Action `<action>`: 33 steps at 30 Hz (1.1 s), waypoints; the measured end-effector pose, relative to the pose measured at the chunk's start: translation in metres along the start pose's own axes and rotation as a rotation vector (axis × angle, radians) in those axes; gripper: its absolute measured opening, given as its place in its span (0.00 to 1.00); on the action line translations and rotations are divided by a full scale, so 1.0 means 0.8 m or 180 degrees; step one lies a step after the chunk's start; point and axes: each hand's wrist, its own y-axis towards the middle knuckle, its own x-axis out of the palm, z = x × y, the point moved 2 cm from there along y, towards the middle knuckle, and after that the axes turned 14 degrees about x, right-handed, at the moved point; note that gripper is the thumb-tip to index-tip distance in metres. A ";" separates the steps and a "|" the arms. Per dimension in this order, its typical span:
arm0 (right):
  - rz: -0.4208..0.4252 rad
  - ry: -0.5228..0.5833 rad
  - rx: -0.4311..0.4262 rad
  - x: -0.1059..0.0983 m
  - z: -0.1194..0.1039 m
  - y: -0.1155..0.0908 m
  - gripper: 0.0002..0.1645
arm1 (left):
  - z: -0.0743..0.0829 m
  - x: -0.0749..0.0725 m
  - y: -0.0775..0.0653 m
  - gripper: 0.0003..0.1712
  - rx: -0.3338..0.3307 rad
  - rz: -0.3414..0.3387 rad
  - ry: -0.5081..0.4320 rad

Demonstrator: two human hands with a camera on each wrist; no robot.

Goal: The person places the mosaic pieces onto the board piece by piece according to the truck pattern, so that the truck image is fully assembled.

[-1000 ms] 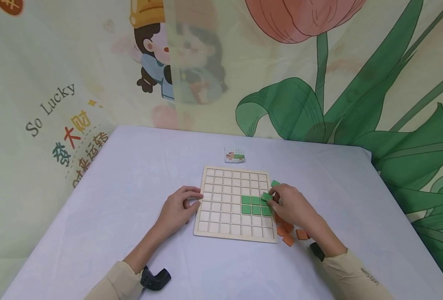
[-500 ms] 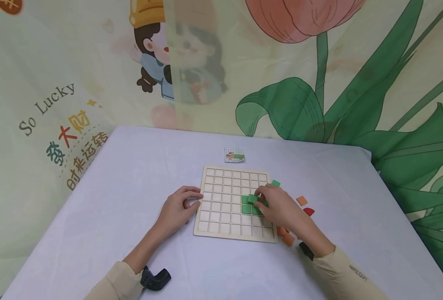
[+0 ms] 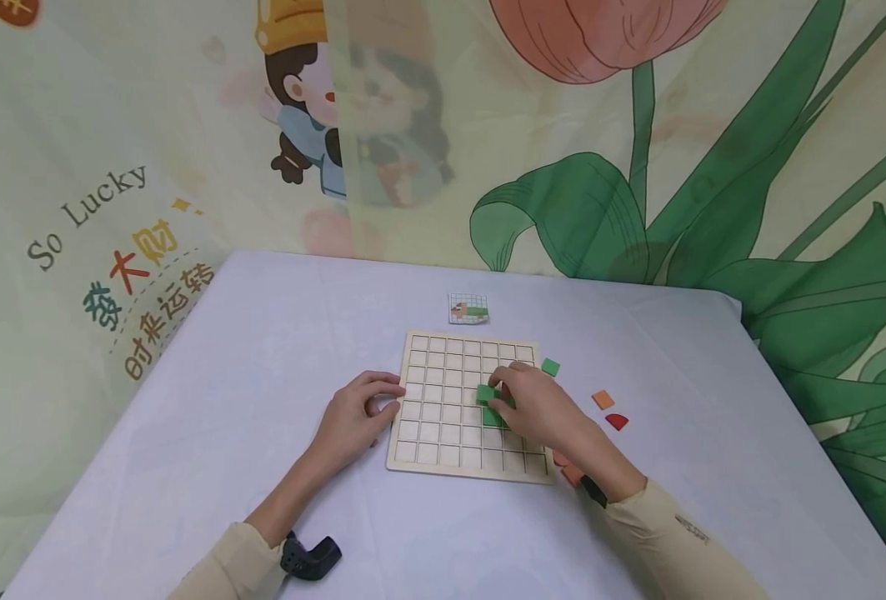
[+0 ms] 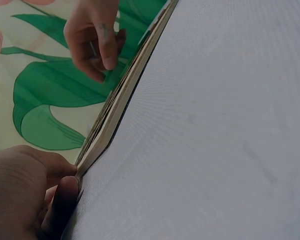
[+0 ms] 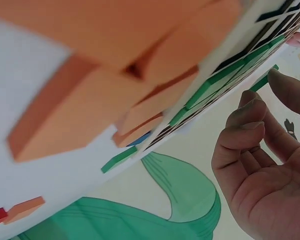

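The thin green square tile (image 3: pixel 486 394) is just over the pale wooden grid board (image 3: pixel 431 433), right of its middle, pinched in the right hand's (image 3: pixel 538 404) fingertips, which I'd guess leaves its underside free. Flat green tiles (image 3: pixel 492 417) sit in the board's cells underneath. Left hand (image 3: pixel 356 418) has relaxed fingers touching the board's left edge, presumably so it won't slide. Small printed card (image 3: pixel 468 308) lies just beyond the board's far edge, probably for easy viewing. Loose orange square tile (image 3: pixel 603 399) and red rounded tile (image 3: pixel 617 422) lie right of the board, handy for that side imo.
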 end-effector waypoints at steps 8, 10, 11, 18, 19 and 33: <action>0.0007 -0.0022 -0.0107 0.004 -0.012 0.004 0.14 | 0.000 0.000 0.000 0.13 -0.0004 0.0006 -0.0007; 0.0006 -0.0033 -0.0127 0.006 -0.014 0.006 0.13 | 0.000 0.000 0.000 0.12 0.0006 0.0005 -0.0010; 0.0002 -0.0032 -0.0124 0.006 -0.014 0.007 0.13 | -0.001 0.000 0.000 0.12 0.0014 0.0003 -0.0012; -0.0058 -0.0024 -0.0056 0.009 -0.018 0.010 0.14 | -0.001 -0.001 0.000 0.12 0.0062 0.0008 -0.0029; -0.0067 -0.0024 -0.0050 0.010 -0.019 0.011 0.14 | -0.001 -0.001 0.000 0.12 0.0065 0.0009 -0.0033; -0.0116 -0.0034 -0.0013 0.012 -0.018 0.012 0.15 | -0.002 -0.001 0.000 0.12 0.0094 0.0011 -0.0053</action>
